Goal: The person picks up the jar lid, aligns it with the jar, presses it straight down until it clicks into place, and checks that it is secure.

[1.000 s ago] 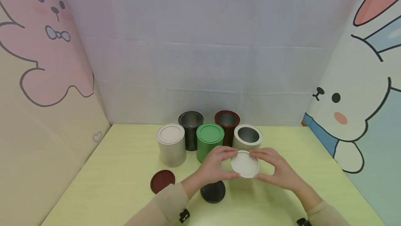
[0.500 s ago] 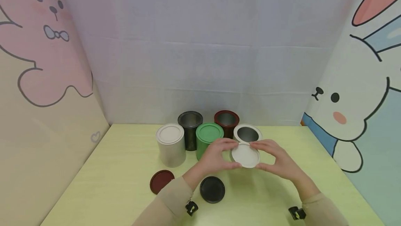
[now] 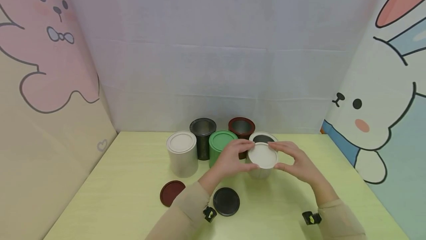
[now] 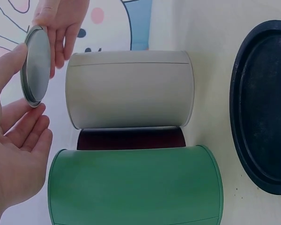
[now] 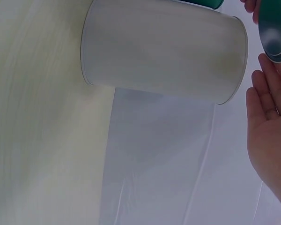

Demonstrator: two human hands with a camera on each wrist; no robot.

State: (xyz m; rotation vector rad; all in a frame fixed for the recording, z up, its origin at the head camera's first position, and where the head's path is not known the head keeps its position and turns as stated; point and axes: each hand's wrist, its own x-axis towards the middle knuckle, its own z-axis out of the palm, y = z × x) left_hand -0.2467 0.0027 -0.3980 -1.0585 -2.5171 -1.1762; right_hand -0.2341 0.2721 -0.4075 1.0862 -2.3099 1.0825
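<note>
Both hands hold a white lid between them, the left hand pinching its left edge and the right hand its right edge. In the left wrist view the lid stands clear of the white can, past its open end, and its metallic underside shows. From the head, the lid covers the near part of the open white can, whose dark mouth shows behind it. A green can with its lid on stands just left of the left hand. Thumbs and fingertips touch the lid's rim.
A lidded white can stands at left. Behind are an open black can and an open dark red can. A dark red lid and a black lid lie on the yellow table in front.
Both hands have moved the white lid away from the body and up in the head view, from in front of the open white can to over its near rim. The other cans stay put.
</note>
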